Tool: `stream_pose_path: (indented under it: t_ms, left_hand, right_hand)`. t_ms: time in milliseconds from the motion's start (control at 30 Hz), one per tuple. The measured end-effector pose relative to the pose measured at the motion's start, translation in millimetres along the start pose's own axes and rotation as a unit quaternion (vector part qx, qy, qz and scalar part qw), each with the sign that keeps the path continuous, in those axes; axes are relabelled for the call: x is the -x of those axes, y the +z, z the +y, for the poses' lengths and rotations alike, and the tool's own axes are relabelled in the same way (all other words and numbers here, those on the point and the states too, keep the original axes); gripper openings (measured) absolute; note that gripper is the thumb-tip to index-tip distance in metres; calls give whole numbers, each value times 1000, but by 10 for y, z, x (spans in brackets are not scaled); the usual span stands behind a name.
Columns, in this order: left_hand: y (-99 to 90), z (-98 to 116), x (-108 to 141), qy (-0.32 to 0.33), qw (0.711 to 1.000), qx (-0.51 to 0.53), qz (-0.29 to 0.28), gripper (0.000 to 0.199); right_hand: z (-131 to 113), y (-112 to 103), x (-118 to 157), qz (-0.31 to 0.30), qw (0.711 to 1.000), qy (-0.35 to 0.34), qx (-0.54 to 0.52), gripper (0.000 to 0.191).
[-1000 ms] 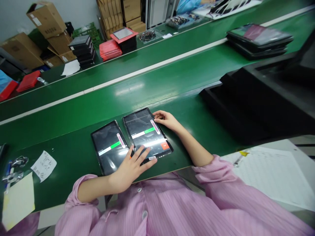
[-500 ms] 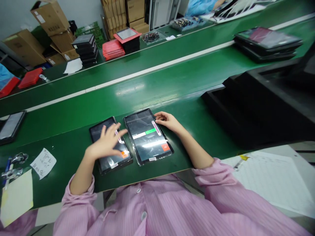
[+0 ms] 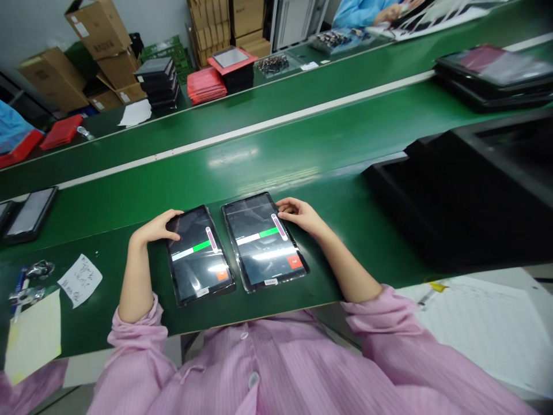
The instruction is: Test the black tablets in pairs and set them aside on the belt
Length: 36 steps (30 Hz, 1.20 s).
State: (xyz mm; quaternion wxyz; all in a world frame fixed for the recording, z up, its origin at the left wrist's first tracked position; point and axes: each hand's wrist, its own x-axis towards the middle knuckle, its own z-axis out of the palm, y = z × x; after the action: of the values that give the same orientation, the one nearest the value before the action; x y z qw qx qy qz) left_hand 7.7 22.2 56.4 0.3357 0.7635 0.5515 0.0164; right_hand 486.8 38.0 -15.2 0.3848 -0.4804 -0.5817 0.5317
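Note:
Two tablets lie side by side on the green bench, screens lit and facing up. Each screen shows a white and green bar, a pink slider strip and an orange button. My left hand point(image 3: 161, 227) grips the upper left edge of the left tablet point(image 3: 196, 268), its thumb over the screen and its fingers behind the edge. At the upper right edge of the right tablet point(image 3: 254, 262), my right hand point(image 3: 298, 214) rests with fingers curled and thumb against the rim. Some of its fingertips are hidden. Clear film edges show around the right tablet.
A black bin point(image 3: 466, 202) stands at right. Stacked tablets point(image 3: 492, 78) sit behind it on the green conveyor point(image 3: 242, 153). A handwritten note point(image 3: 80, 280), yellowish paper point(image 3: 33, 337) and pens lie at left. Across the line are red sleeves point(image 3: 206, 86) and a co-worker's blue sleeve point(image 3: 356, 12).
My left hand has moved from over the left tablet's screen to its upper left edge and now holds it. That screen's green bar is uncovered. My right hand stays at the right tablet.

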Motion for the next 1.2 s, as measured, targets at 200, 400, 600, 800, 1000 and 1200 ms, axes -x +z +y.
stream_pose_path:
  t_ms: [200,400,600,800,1000,1200]
  left_hand:
    - [35,40,-54,9,1000,7,-17,89]
    - [43,25,-56,15,1000,16,-9,87]
    - [47,55,-58,18,1000,15,-6,89]
    - [88,102,-55,27,1000,11,-10,90]
    - [118,36,-30,18,999,37,12,90]
    - [270,-23,48,14,989,134,56,91]
  right_hand:
    - [10,-10,6,3,1000,0,4,44]
    - [13,-8,4,4,1000,-2,4,44]
    - [-13,-2,16,-1,1000,0,5,45]
    - [-37,-2,34,-1,1000,1,9,44]
    - [-30,5,40,-1,1000,-6,20,43]
    - [-47,19,61,16,998,-37,58,43]
